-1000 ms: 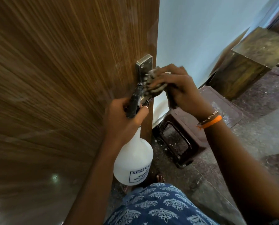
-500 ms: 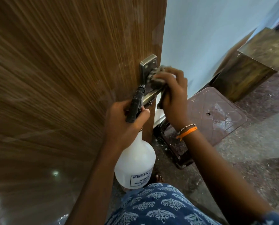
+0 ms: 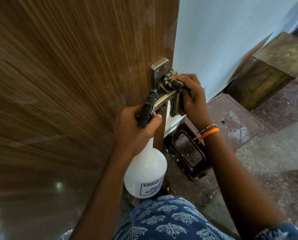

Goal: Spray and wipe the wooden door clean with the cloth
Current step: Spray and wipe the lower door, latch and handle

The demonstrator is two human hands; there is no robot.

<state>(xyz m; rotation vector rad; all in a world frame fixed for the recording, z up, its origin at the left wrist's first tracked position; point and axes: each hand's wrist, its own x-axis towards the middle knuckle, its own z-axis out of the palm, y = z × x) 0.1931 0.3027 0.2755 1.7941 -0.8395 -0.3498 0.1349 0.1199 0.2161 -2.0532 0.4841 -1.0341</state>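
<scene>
Two hands busy: left hand (image 3: 136,125) gripping spray bottle (image 3: 145,177), label partly cut off; right hand (image 3: 192,96) clutching striped cloth (image 3: 173,84) on door handle (image 3: 163,98), fingertips hidden. Streaky wooden door (image 3: 66,75) alongside.

One head-worn, wide-angle view looks forward and steeply down from close against the wooden door (image 3: 66,84), which fills the left half. The door handle (image 3: 163,97) sits near centre; the floor (image 3: 266,161) and pale wall (image 3: 222,40) fall away to the far right.
</scene>
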